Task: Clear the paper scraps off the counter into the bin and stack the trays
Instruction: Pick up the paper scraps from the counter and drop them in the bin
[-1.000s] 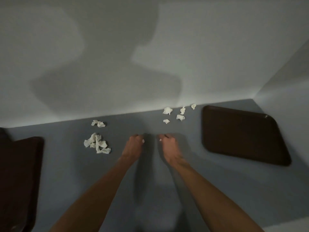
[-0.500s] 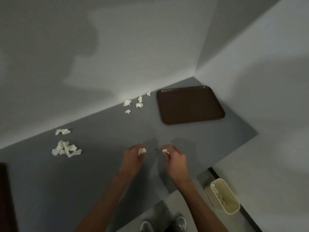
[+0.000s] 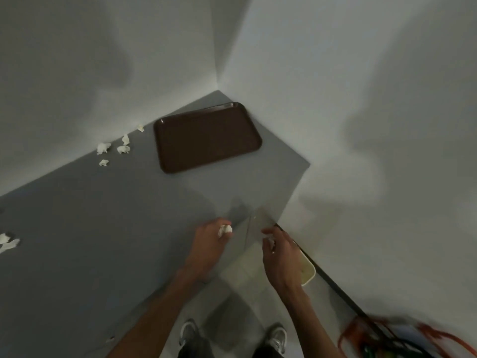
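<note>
Head view is showing, at the far left edge, loose scraps [image 3: 9, 242] lying on the grey counter [image 3: 103, 241], and a cluster of scraps [image 3: 113, 148] sitting by the wall at upper left. Just right of them a brown tray [image 3: 206, 138] is lying flat in the counter's corner. At lower centre the left hand [image 3: 209, 244] is curling its fingers round a crumpled scrap [image 3: 225, 229] near the counter's front edge. Right of it, the right hand [image 3: 281, 254] is pinching a smaller scrap [image 3: 270, 242] above the cream bin [image 3: 308, 273] standing on the floor.
</note>
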A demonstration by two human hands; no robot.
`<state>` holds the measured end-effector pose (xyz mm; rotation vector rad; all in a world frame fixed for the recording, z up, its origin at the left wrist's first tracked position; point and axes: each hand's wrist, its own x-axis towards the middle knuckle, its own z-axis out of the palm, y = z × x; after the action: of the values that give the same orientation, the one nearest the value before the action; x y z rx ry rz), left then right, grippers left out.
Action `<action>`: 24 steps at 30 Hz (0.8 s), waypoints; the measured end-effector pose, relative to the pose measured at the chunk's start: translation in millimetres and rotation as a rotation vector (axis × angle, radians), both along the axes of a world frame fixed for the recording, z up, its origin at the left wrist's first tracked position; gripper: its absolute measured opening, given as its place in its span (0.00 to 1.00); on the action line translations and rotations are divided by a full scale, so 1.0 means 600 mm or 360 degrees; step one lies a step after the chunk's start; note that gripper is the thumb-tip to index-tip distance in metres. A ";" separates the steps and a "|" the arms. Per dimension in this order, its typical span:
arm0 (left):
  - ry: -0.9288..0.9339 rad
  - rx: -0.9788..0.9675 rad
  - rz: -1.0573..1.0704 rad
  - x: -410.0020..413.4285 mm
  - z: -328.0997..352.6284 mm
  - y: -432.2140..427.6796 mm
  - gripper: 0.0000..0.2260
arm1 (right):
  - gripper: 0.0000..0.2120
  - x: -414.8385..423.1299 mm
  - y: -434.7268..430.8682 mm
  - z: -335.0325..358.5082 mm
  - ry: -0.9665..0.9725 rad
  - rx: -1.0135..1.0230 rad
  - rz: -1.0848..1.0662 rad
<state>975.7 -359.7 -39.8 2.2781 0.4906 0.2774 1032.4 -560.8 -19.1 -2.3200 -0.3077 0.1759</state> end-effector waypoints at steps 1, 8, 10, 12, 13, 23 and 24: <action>0.0015 -0.0034 -0.0003 0.028 -0.012 -0.040 0.08 | 0.10 0.018 -0.041 -0.015 0.0023 -0.0009 -0.0023; 0.0241 -0.0275 -0.0083 0.133 -0.091 -0.203 0.09 | 0.11 0.093 -0.213 -0.130 0.0190 -0.0116 -0.0137; 0.0298 -0.0357 -0.0154 0.153 -0.131 -0.235 0.08 | 0.12 0.113 -0.246 -0.180 0.0268 -0.0166 -0.0157; 0.0377 -0.0411 -0.0178 0.173 -0.180 -0.256 0.08 | 0.12 0.133 -0.271 -0.240 0.0335 -0.0192 -0.0190; 0.0441 -0.0437 -0.0154 0.183 -0.211 -0.263 0.08 | 0.13 0.143 -0.281 -0.273 0.0369 -0.0191 -0.0213; 0.0905 -0.0447 -0.0163 0.283 -0.576 -0.314 0.05 | 0.10 0.232 -0.323 -0.636 0.0618 -0.0233 -0.0263; 0.0946 -0.0443 -0.0188 0.293 -0.611 -0.321 0.05 | 0.10 0.238 -0.324 -0.671 0.0636 -0.0239 -0.0241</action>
<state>1151.5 -552.1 -406.6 2.0779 0.6412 -0.5142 1175.1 -755.5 -421.8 -2.3765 0.0847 0.5932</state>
